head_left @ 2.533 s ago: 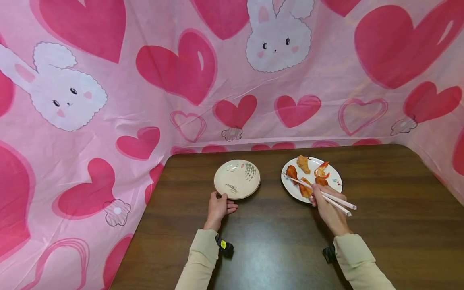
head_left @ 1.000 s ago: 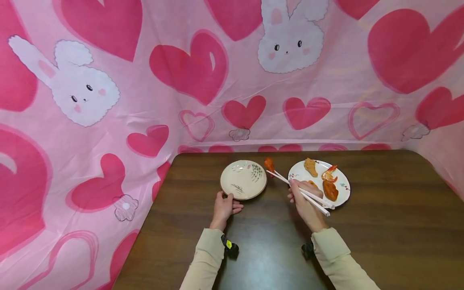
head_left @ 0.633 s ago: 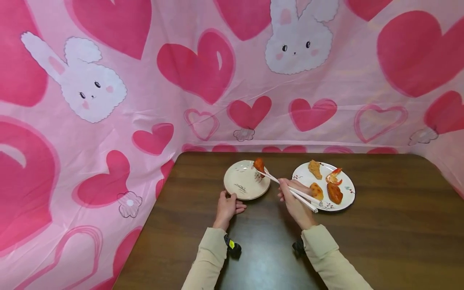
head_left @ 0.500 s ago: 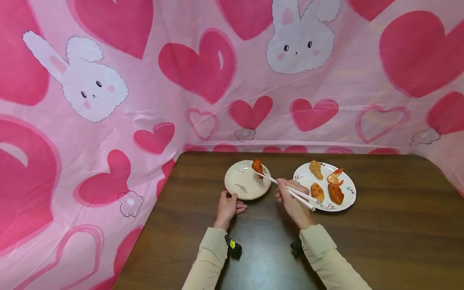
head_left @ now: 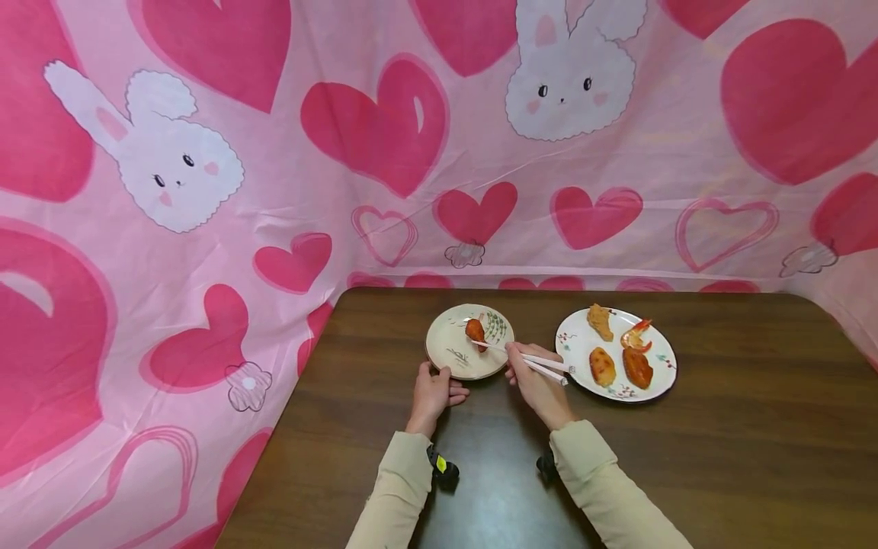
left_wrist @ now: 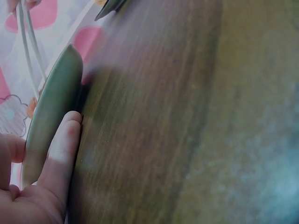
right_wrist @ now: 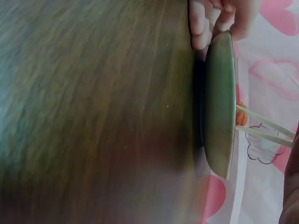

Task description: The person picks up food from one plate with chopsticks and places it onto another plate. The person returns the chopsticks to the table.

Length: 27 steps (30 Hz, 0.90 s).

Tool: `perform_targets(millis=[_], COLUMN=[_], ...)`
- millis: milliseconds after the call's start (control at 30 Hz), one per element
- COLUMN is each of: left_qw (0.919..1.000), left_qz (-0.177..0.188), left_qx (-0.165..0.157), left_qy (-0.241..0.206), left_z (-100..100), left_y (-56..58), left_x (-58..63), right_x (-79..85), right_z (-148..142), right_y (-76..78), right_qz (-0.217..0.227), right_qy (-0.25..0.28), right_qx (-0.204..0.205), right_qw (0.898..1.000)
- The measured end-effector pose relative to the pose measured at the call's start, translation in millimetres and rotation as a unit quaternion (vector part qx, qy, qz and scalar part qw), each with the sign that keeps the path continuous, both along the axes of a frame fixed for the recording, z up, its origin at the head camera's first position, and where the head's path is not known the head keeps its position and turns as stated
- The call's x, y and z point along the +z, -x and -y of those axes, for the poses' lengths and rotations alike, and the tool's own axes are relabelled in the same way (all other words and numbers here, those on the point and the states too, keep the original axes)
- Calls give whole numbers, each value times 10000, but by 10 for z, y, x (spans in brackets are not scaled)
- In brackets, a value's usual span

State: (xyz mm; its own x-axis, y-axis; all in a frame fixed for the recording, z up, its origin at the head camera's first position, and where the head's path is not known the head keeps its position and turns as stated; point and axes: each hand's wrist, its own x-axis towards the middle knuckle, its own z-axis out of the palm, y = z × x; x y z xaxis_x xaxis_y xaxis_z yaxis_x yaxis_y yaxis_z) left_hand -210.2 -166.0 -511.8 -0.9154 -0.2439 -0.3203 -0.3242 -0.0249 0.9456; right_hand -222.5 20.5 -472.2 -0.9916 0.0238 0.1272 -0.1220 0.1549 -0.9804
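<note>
My left hand [head_left: 432, 398] pinches the near rim of a small cream plate [head_left: 441, 339] with a green painted pattern, thumb over the rim. In the left wrist view its fingers [left_wrist: 64, 142] lie along the plate's underside. White chopsticks [head_left: 545, 361] are held in my right hand [head_left: 540, 390], just right of that plate. Their tips are at a red-glazed chicken drumstick [head_left: 475, 331] over the middle of the plate. In the right wrist view the drumstick [right_wrist: 241, 116] shows between the tips, partly hidden by the plate's rim.
To the right stands a white oval plate [head_left: 572, 366] bearing a fried chicken piece [head_left: 600, 322], a shrimp [head_left: 637, 335], a yellow browned piece [head_left: 602, 367] and a glazed wing [head_left: 638, 368]. A pink heart-patterned cloth [head_left: 411, 164] hangs behind the brown table [head_left: 741, 396].
The right hand has carried the drumstick in the chopsticks leftward from the oval plate, then lowered it over the small plate's middle. The left hand keeps its hold on the rim.
</note>
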Motion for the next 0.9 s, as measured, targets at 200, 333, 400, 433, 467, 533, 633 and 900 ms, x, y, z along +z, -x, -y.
perform_targets(millis=[200,333,400,433,467,533,633,900], left_qw=[10000,10000,10000,9999,9999,9999,9999,10000], left_qz=[-16,-25,-58,-88,-92,-120,-102,-16], left_qx=[23,-20,-52,-60,-52,-43,-38,-17], left_qy=[-4,-18,-14,-13,-22,-25,-2,79], left_z=[18,7,1,-2,-7,-14,-22,-4], left_y=[-9,-14,-15,-17,-17,-17,-14,-10], left_x=[-23,-39,-46,-48,-46,-40,-23,-3], right_x=[-35,-56,-57,-56,-51,-38,-25,-23], right_z=[109,162,187,200,215,247,293,407], right_y=[33,66,87,97,107,127,154,220], right_qz=[62,90,80,98,125,180,304,438], right_qy=[-160,-220,-345,-362,-399,-403,-348,-233], right_qx=[130,146,129,119,101,50,-59,-75], right_qw=[9998,9996,9993,9992,9991,9990,9989,9987])
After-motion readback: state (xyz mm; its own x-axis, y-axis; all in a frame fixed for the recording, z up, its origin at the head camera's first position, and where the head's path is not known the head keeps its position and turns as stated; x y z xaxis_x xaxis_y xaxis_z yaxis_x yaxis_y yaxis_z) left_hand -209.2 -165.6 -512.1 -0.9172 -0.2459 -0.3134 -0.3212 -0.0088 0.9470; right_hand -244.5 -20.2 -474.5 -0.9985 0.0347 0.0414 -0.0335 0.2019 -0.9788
